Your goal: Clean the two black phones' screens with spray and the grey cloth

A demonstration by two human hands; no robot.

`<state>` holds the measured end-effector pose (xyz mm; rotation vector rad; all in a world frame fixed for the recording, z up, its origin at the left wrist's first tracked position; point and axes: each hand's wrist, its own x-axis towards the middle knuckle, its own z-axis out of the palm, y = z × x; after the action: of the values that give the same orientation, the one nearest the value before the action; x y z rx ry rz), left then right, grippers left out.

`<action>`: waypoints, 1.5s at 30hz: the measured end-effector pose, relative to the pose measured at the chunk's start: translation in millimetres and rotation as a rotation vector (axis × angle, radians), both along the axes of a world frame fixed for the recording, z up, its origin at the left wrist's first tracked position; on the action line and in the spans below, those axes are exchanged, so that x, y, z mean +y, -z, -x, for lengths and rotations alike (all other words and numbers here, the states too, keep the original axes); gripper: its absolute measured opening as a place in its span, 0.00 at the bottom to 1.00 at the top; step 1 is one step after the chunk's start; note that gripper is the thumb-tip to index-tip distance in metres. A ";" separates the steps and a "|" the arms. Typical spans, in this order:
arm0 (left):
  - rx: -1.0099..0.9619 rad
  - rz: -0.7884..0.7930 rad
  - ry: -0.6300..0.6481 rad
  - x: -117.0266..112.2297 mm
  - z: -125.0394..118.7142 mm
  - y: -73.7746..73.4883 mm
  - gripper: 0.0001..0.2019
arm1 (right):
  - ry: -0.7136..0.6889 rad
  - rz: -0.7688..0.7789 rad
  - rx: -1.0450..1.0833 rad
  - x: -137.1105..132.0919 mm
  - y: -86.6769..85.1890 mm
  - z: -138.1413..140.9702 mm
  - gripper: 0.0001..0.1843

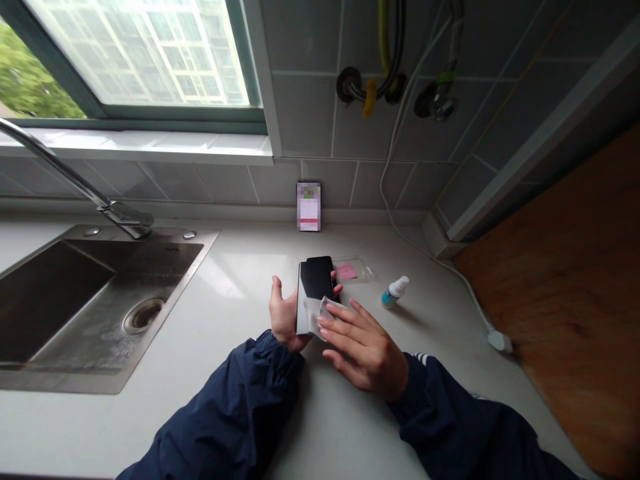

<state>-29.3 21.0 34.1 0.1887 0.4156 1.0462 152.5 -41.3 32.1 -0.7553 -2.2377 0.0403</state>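
Note:
A black smartphone (317,277) lies tilted in my left hand (285,315), screen or glass side up. The left fingers wrap under it and show at its right edge, while the thumb sticks out to the left. My right hand (367,348) presses a thin pale cloth (325,309) on the phone's lower part, fingers stretched over it. Just behind the phone rests a clear plastic case (361,267) with a pink slip (347,271). To the right stands a small spray bottle (395,292) with a white cap and blue label.
A steel sink (113,383) with a faucet (123,217) is at the left, below a window. Another phone-like device (309,217) with a blurred display leans on the tiled wall. At the right, a white cable (425,253) runs to a plug (499,341) near a wooden panel (565,287).

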 end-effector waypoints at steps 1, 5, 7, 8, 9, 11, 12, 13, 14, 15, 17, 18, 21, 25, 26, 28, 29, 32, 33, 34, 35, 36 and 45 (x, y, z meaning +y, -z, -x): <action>0.005 -0.007 -0.005 0.7 1.3 -0.5 0.47 | -0.018 -0.013 -0.001 -0.7 0.4 0.3 0.19; 0.008 0.007 -0.015 3.0 4.2 -3.4 0.46 | -0.014 -0.026 0.007 -1.8 2.9 0.2 0.26; 0.008 0.017 -0.034 3.5 3.7 -4.3 0.48 | 0.045 -0.011 0.016 -1.7 3.9 0.5 0.28; 0.007 0.018 -0.043 3.6 3.1 -4.4 0.49 | 0.083 0.003 0.014 -1.6 4.3 0.9 0.28; 0.007 0.014 -0.052 3.5 2.4 -4.3 0.49 | 0.120 0.018 0.008 -1.5 4.7 1.5 0.29; 0.011 0.000 -0.070 2.9 0.8 -3.6 0.49 | 0.174 0.043 -0.016 -1.2 5.8 2.8 0.29; 0.017 -0.008 -0.079 2.6 0.0 -3.2 0.49 | 0.189 0.052 -0.032 -0.9 6.5 3.3 0.30; 0.025 -0.017 -0.087 2.3 -0.7 -2.8 0.49 | 0.200 0.060 -0.047 -0.7 7.2 3.7 0.30; 0.033 -0.026 -0.094 2.0 -1.2 -2.6 0.49 | 0.208 0.069 -0.062 -0.5 8.1 4.0 0.31; 0.039 -0.034 -0.100 1.8 -1.7 -2.4 0.48 | 0.213 0.082 -0.076 -0.5 9.0 4.5 0.32; 0.046 -0.048 -0.112 1.5 -2.4 -2.5 0.48 | 0.216 0.113 -0.097 -1.5 10.6 6.2 0.34; 0.049 -0.050 -0.121 1.4 -2.7 -2.7 0.48 | 0.210 0.129 -0.106 -2.8 11.2 7.8 0.35; 0.072 -0.028 -0.149 0.7 -3.4 -3.9 0.48 | 0.141 0.170 -0.154 -11.1 11.9 16.0 0.38; 0.033 0.010 -0.085 -1.5 -3.2 -4.8 0.46 | 0.027 0.214 -0.234 -27.4 10.8 29.4 0.39; 0.013 0.019 -0.052 -2.2 -3.1 -4.8 0.46 | 0.016 0.219 -0.247 -30.2 10.5 31.5 0.40; -0.011 0.032 -0.002 -4.0 -3.6 -4.8 0.48 | 0.010 0.219 -0.264 -32.3 10.5 33.1 0.41; -0.012 0.032 0.008 -4.9 -4.3 -4.8 0.48 | 0.016 0.217 -0.270 -31.4 10.9 32.6 0.41; 0.026 -0.002 -0.039 -7.8 -7.8 -6.2 0.48 | 0.088 0.215 -0.274 -24.1 13.3 28.3 0.41; 0.038 -0.017 -0.065 -8.6 -9.2 -7.0 0.47 | 0.130 0.220 -0.272 -21.8 14.3 27.0 0.41; 0.046 -0.031 -0.089 -9.2 -10.5 -7.8 0.45 | 0.174 0.229 -0.266 -20.3 15.2 26.2 0.41; 0.054 -0.041 -0.109 -9.7 -11.6 -8.6 0.44 | 0.207 0.237 -0.258 -19.8 15.9 26.1 0.41; 0.060 -0.048 -0.122 -10.0 -12.4 -9.3 0.43 | 0.220 0.241 -0.251 -20.5 16.4 26.7 0.42; 0.127 -0.046 -0.115 -13.2 -17.6 -13.4 0.41 | 0.250 0.251 -0.201 -25.4 18.3 32.4 0.45</action>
<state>-11.6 7.8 47.5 0.2756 0.5220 1.1614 120.2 -66.7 13.8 -1.2187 -2.3343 0.1307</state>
